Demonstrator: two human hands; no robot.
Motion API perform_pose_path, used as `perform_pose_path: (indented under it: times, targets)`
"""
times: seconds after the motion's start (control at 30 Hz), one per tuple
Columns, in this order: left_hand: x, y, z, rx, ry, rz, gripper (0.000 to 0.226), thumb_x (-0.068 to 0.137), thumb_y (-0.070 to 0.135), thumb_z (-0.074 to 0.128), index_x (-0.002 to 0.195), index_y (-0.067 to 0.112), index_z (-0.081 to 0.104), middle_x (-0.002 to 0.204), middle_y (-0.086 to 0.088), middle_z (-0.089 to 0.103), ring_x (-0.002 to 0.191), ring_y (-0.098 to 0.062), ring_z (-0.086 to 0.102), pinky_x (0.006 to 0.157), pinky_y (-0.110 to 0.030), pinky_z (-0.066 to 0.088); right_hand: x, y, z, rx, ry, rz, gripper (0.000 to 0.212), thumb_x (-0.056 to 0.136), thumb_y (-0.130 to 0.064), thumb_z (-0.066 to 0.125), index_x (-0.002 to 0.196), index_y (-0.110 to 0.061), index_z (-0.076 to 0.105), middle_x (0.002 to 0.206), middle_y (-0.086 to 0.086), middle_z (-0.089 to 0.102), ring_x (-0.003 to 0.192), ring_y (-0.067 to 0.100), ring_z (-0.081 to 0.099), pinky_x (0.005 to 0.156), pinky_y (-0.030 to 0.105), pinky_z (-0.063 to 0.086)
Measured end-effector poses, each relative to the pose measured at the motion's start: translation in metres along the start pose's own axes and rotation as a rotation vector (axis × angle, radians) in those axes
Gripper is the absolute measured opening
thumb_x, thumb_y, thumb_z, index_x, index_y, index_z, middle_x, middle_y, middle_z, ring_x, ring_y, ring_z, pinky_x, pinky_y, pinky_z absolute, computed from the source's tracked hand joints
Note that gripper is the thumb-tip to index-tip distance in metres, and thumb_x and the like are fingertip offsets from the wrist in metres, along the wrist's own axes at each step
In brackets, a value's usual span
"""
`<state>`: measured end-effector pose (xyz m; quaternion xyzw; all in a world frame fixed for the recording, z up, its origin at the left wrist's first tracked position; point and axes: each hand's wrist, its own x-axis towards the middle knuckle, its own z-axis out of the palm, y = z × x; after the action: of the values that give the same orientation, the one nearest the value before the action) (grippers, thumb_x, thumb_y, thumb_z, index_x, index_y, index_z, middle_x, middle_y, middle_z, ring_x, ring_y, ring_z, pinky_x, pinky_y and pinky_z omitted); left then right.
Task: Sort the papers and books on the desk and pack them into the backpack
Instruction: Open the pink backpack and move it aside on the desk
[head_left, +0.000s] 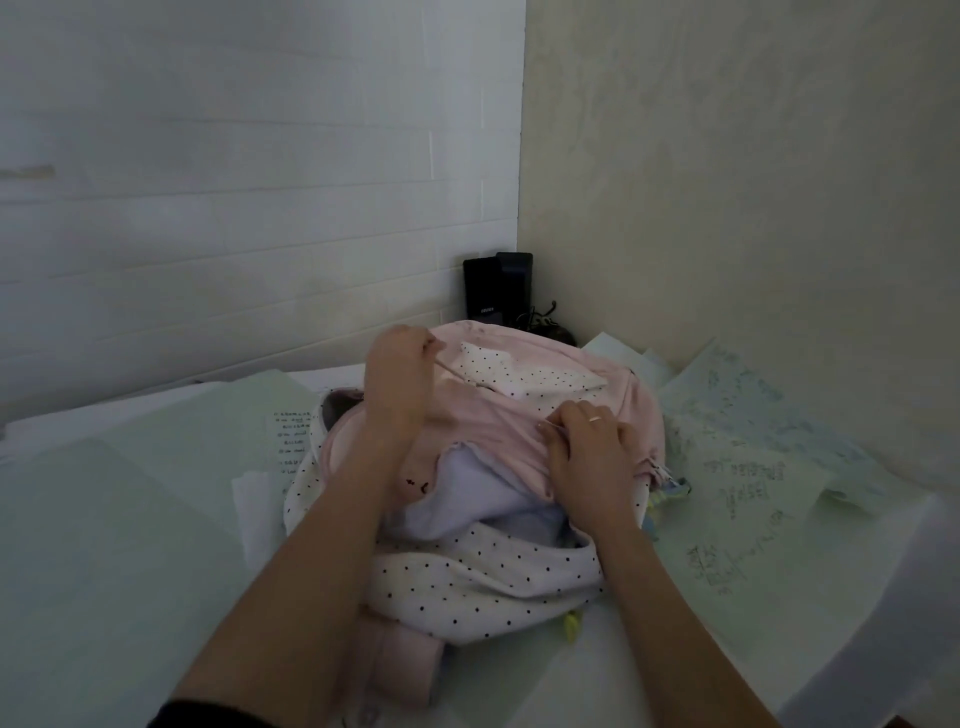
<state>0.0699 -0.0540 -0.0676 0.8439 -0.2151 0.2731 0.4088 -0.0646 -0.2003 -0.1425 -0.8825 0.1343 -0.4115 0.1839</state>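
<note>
Head view: one pink backpack (524, 415), polka-dot trim, on the surface (623, 675); your left hand (400, 379) pinches its zipper pull, right hand (587, 447) grips fabric; several loose papers (737, 467).

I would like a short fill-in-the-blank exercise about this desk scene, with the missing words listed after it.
1. Both hands work on a pink ____ lying on the desk.
2. The left hand is closed around a thin ____ at the bag's far edge.
3. A ring is on the ____ hand.
4. Two black speakers stand in the ____ where the walls meet.

Missing words: backpack; cord; right; corner.
</note>
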Motion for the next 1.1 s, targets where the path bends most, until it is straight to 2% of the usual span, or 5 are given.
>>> perform_pose_path:
  times: [0.3, 0.47, 0.63, 0.87, 1.1]
  targets:
    - [-0.007, -0.049, -0.019, 0.199, 0.023, -0.255, 0.021, 0.092, 0.024, 0.055, 0.093, 0.007, 0.068, 0.099, -0.016, 0.068, 0.095, -0.034, 0.062, 0.076, -0.038, 0.044, -0.001, -0.002, -0.005, -0.111, -0.070, -0.037, 0.014, 0.088, -0.027, 0.055, 0.074, -0.023, 0.055, 0.071, -0.006, 0.061, 0.079, 0.022, 0.056, 0.072, 0.031, 0.018]
    - [-0.022, -0.017, 0.007, 0.149, -0.478, -0.213, 0.030, 0.088, 0.046, 0.058, 0.095, 0.017, 0.054, 0.093, -0.005, 0.062, 0.091, -0.024, 0.056, 0.084, -0.035, 0.044, 0.014, -0.021, -0.004, -0.235, -0.390, -0.194, 0.047, 0.083, -0.060, 0.038, 0.115, -0.034, 0.061, 0.102, -0.004, 0.068, 0.102, 0.023, 0.055, 0.084, 0.039, 0.028]
    - [-0.024, -0.031, -0.010, 0.207, -0.455, -0.018, 0.015, 0.087, 0.003, 0.047, 0.092, 0.016, 0.055, 0.085, -0.011, 0.061, 0.081, -0.027, 0.056, 0.068, -0.032, 0.036, 0.031, -0.016, -0.010, -0.211, -0.294, -0.135, 0.019, 0.092, -0.027, 0.051, 0.103, -0.030, 0.067, 0.097, 0.002, 0.068, 0.099, 0.025, 0.057, 0.087, 0.040, 0.029]
    - [-0.016, -0.025, -0.039, 0.180, -0.528, -0.192, 0.014, 0.091, 0.022, 0.049, 0.097, 0.025, 0.062, 0.111, -0.008, 0.067, 0.085, -0.023, 0.064, 0.090, -0.035, 0.047, 0.043, -0.024, -0.016, -0.111, -0.376, -0.006, 0.032, 0.083, -0.030, 0.060, 0.114, -0.028, 0.057, 0.121, 0.005, 0.049, 0.117, 0.027, 0.043, 0.096, 0.043, 0.033]
    - [-0.039, -0.032, -0.068, 0.694, -0.337, -0.412, 0.089, 0.073, 0.058, 0.066, 0.139, 0.009, 0.030, 0.142, -0.020, 0.033, 0.133, -0.039, 0.029, 0.106, -0.051, 0.028, 0.035, -0.040, -0.023, -0.184, -0.736, 0.072, 0.085, 0.075, -0.058, 0.067, 0.143, -0.029, 0.024, 0.145, 0.004, 0.039, 0.130, 0.028, 0.040, 0.105, 0.049, 0.033]
